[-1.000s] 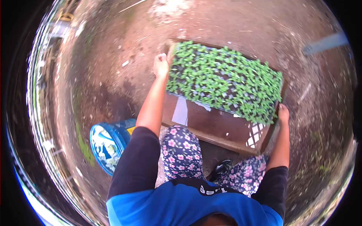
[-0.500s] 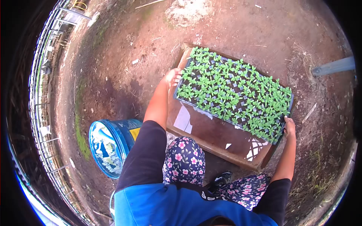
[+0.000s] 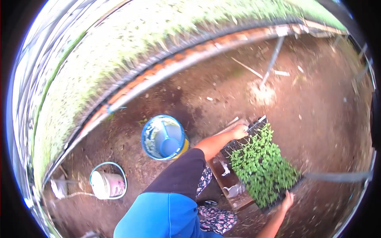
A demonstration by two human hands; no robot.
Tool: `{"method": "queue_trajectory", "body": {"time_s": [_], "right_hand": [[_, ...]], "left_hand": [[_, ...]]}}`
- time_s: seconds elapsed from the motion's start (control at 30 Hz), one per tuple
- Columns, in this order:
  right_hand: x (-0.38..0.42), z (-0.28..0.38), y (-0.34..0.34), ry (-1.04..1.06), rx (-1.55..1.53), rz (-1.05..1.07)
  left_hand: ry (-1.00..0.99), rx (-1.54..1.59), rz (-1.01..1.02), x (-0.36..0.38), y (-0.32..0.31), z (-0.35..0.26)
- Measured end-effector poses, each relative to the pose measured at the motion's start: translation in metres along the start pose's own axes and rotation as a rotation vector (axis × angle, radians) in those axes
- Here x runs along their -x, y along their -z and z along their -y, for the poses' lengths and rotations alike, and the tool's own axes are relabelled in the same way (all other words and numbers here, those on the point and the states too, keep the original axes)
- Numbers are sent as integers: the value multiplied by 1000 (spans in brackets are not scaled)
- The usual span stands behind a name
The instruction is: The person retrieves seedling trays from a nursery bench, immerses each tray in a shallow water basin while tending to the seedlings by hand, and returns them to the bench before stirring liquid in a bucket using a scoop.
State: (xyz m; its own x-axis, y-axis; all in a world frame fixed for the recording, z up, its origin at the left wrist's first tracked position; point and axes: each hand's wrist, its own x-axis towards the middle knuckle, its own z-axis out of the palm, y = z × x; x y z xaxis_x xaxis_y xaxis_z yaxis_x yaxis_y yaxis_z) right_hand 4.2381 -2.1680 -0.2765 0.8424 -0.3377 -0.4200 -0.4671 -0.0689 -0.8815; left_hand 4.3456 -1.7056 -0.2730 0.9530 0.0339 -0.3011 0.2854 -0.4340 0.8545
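A dark seedling tray [image 3: 260, 207] full of small green seedlings [image 3: 262, 164] is held between my two hands, tilted, over a shallow brown box [image 3: 243, 204]. My left hand [image 3: 239, 131] is closed on the tray's far left end. At the near right corner, my right hand [image 3: 288, 200] grips the edge, its fingers partly hidden. Brown liquid with pale reflections shows in the part of the box that the tray leaves uncovered.
Left of the box stands a blue bucket [image 3: 184, 146] with a whitish inside. Farther left is a smaller pale bucket [image 3: 106, 185] with a handle. A grey post [image 3: 337, 177] crosses at right; another post [image 3: 273, 59] stands farther back. A long rail [image 3: 166, 75] borders the bare soil.
The seedling tray has come up from lying level in the box and is now tilted, both hands still on it. My view has turned left, bringing the pale bucket and rail into sight.
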Motion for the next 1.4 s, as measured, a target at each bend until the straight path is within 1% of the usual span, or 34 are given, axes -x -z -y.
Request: {"method": "queue_trajectory", "body": {"time_s": [0.03,0.07,0.1,0.17,0.2,0.23,0.27,0.37,0.4,0.47,0.5,0.53,0.57,0.6,0.67,0.7,0.73,0.77,0.87,0.9,0.93,0.97,1.0,1.03,1.07,1.1,1.13,1.17,1.2,1.23,1.27,1.3,1.37,1.4], "right_hand": [[16,53,30,-39,-24,63],[35,98,47,-21,-141,51],[94,166,46,113,-263,50],[126,224,37,150,-264,64],[136,242,29,149,-227,71],[140,253,21,137,-180,89],[143,259,12,121,-146,110],[149,267,-14,94,-45,187],[149,267,-21,93,-14,219],[145,263,-32,98,54,296],[141,263,-38,112,67,329],[139,263,-46,136,93,359],[140,265,-57,165,107,378],[159,278,-76,241,142,356],[147,280,-91,332,356,487],[152,276,-97,340,347,541],[159,276,-109,352,335,595],[169,278,-124,368,319,648],[279,299,-178,299,175,872],[292,283,-209,392,225,1015],[308,265,-236,403,250,1066],[328,239,-271,530,255,1176],[373,226,-296,556,247,1152],[404,209,-322,745,343,1232],[456,203,-339,854,343,1298],[553,233,-323,779,316,1282],[600,229,-332,798,432,1418],[631,201,-356,739,556,1554],[688,194,-353,905,485,1620],[737,176,-359,895,450,1708],[792,168,-354,824,461,1775],[846,162,-348,810,528,1852],[939,131,-339,802,484,2024],[976,104,-343,819,452,2110]], "left_hand": [[48,37,-4,6,35,-27],[94,77,-1,11,67,-52],[44,171,-21,42,123,-73],[-2,307,-50,80,172,-116],[9,395,-12,112,199,-153],[-10,449,-22,112,202,-150],[7,445,-15,141,218,-186],[-33,439,-95,175,218,-195],[-86,312,-195,180,203,-183],[-60,234,-318,222,173,-189],[-158,-25,-391,226,151,-174],[-151,-150,-461,232,127,-156],[-132,-156,-431,263,131,-162],[-75,-175,-499,284,133,-151],[33,-207,-642,335,148,-121],[40,-244,-688,377,169,-115],[101,-171,-800,407,178,-91],[209,-55,-873,452,190,-94],[247,-7,-1068,578,201,-96],[236,48,-1144,616,196,-91],[265,-30,-1203,653,188,-77],[256,-15,-1329,690,178,-71],[357,14,-1376,728,169,-67],[414,37,-1445,766,157,-62],[465,58,-1516,804,145,-56],[539,75,-1584,844,132,-50],[612,77,-1673,882,118,-43],[653,40,-1788,919,103,-36],[674,85,-1864,957,88,-32],[789,97,-1871,996,77,-36],[907,121,-1875,1032,68,-43],[939,140,-1979,1063,57,-48],[1018,144,-2138,1123,38,-53],[1010,65,-2263,1148,30,-56]]}}
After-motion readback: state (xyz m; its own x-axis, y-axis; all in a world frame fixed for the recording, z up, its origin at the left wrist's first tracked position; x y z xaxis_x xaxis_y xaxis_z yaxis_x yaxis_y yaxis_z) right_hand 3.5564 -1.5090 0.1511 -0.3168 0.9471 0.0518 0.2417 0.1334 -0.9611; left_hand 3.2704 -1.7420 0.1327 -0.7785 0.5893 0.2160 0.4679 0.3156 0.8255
